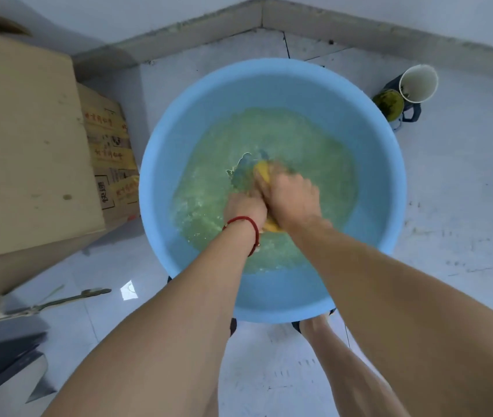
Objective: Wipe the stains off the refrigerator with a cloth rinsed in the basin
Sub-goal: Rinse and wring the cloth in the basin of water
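**Cloth held in the basin water**

We see the left hand [244,207] and right hand [292,192] pressed together, both gripping the yellow cloth [261,173], which lies in the greenish water [224,145] near the middle of the blue basin [269,76]. A red string bracelet [249,225] circles the left wrist. Left of the basin stand cardboard boxes [25,139]; right of its far rim sits a white cup [418,82]. The hands are motion-blurred.
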### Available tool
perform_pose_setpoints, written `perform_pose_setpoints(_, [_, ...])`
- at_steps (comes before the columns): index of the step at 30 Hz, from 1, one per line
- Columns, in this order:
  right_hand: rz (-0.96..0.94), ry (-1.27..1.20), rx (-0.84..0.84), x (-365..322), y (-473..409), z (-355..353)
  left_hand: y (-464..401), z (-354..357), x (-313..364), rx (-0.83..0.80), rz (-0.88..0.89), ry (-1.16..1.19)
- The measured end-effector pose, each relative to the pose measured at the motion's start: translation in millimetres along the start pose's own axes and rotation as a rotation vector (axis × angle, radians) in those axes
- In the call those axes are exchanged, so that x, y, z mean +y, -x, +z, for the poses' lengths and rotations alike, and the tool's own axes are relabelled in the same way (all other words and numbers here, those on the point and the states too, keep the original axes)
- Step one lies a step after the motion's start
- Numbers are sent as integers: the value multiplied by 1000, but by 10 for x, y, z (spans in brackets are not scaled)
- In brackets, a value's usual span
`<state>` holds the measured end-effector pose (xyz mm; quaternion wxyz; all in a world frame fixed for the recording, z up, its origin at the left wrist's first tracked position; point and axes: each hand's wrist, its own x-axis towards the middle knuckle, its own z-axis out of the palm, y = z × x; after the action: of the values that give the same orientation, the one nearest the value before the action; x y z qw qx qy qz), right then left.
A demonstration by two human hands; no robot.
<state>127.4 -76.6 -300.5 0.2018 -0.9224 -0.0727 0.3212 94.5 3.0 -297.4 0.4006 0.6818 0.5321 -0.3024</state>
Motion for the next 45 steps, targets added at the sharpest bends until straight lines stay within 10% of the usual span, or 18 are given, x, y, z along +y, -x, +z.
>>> perform_pose_setpoints(2, [-244,259,102,98,-104,61,45,-61,-71,109,55,-40])
perform_pose_setpoints(6, [33,361,332,306,-123,162,-79,-115,-229,160,-128,309])
perform_pose_setpoints(10, [324,-486,120,18,29,250,-124,-103,-80,-213,-421,636])
perform_pose_setpoints(13, [432,-844,92,-271,185,179,-187,1,-75,-241,-309,639])
perform_pose_setpoints(22, [-182,274,157,17,-15,71,-28,-120,-174,48,1,236])
perform_pose_setpoints(26, [51,370,300,257,2,130,-177,-107,-294,166,-150,374])
perform_pose_setpoints(31, [317,-612,145,-124,193,293,-188,-24,-50,-349,-365,610])
perform_pose_setpoints(34, [566,-950,166,-369,224,163,-285,37,-10,-255,-304,593])
perform_pose_setpoints(38, [392,-693,213,-357,151,3,-236,-44,6,-183,-213,449])
perform_pose_setpoints(42, [26,111,135,-63,-4,10,-131,-108,-136,68,94,214])
perform_pose_setpoints(45, [90,299,296,4,-3,108,-146,-118,-267,156,-23,299])
